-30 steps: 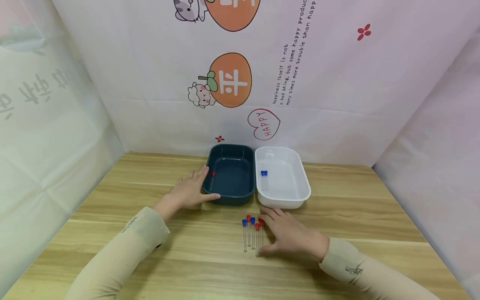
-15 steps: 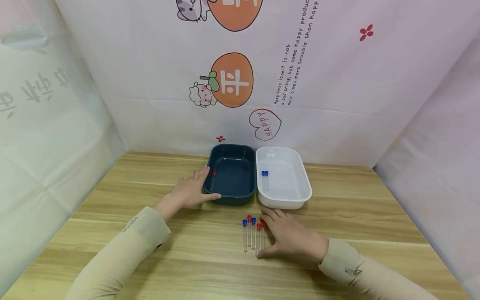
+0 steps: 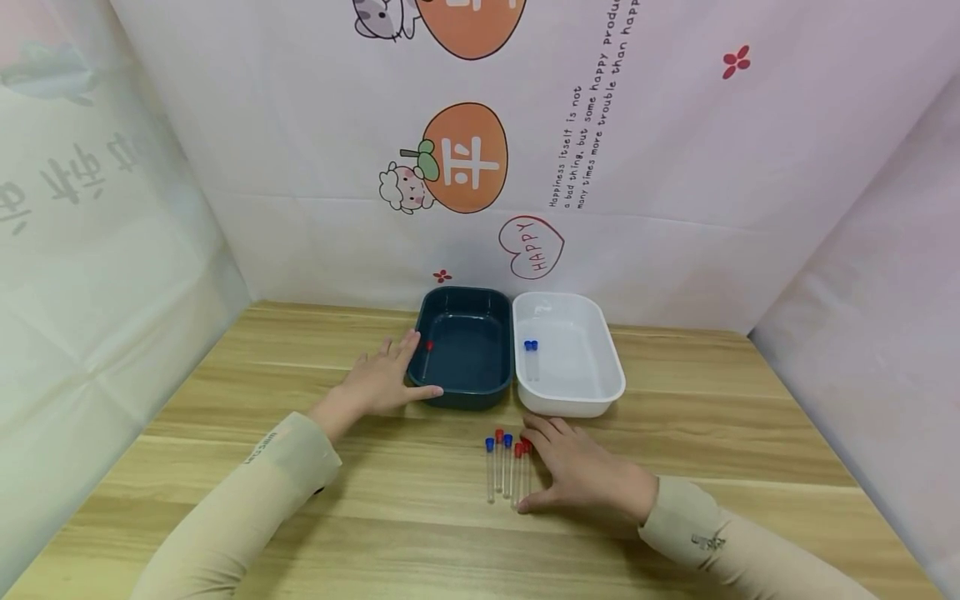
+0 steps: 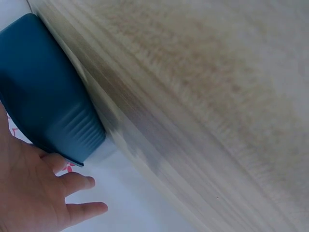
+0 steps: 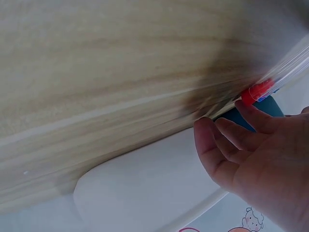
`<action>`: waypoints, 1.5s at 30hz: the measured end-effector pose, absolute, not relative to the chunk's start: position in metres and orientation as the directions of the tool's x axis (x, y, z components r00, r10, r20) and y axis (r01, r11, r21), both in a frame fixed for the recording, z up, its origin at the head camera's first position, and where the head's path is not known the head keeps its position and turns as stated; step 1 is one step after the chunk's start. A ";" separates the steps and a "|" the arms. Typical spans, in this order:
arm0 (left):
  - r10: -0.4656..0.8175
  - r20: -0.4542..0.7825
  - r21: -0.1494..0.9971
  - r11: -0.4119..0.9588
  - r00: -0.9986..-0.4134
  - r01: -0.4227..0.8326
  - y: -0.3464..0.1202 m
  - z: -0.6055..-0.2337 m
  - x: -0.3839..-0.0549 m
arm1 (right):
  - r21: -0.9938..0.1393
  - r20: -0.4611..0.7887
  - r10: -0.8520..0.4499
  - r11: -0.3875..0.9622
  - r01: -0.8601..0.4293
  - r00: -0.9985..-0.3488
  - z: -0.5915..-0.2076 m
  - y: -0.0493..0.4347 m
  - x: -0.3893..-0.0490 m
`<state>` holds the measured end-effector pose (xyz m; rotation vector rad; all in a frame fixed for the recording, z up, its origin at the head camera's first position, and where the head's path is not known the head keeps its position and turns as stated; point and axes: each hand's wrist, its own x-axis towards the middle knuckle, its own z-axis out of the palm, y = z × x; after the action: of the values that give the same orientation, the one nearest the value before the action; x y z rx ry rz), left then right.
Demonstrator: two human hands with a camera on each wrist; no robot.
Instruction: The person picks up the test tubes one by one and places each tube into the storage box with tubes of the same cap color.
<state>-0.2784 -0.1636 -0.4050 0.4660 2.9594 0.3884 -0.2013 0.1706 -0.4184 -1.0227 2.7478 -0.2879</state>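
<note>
My left hand [image 3: 378,377] rests with spread fingers on the left rim and near corner of the dark teal tray [image 3: 468,354]. In the left wrist view its fingers [image 4: 79,212] extend beside the tray's outer wall. My right hand [image 3: 581,467] lies on the table just right of several capped test tubes [image 3: 498,467]. Its fingertips are at the red cap [image 3: 527,446] of the rightmost tube, and the thumb is near the tubes' lower ends. In the right wrist view, a loosely bent finger [image 5: 253,116] meets a red cap [image 5: 257,92].
One red-capped tube [image 3: 429,347] lies inside the dark tray. Beside that tray stands a white tray [image 3: 611,367], holding two blue-capped tubes [image 3: 531,358]. A printed cloth [image 3: 660,167] hangs behind the wooden table [image 3: 405,533], with more cloth at both sides.
</note>
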 end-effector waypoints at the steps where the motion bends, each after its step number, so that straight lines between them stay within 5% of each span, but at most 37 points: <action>1: 0.317 -0.079 0.269 0.920 -0.945 0.286 -0.164 -0.405 -0.278 | -0.248 -0.112 -0.660 0.742 -0.622 -0.743 -0.418 0.171 -0.201; 45: 0.315 -0.077 0.281 0.917 -0.946 0.283 -0.164 -0.405 -0.278 | -0.156 -0.047 -0.704 0.706 -0.691 -0.709 -0.368 0.170 -0.198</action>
<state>-0.2777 -0.1638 -0.4054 0.4632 2.9574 0.4074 -0.1981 0.1704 -0.3680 -1.1503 2.8056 -0.1924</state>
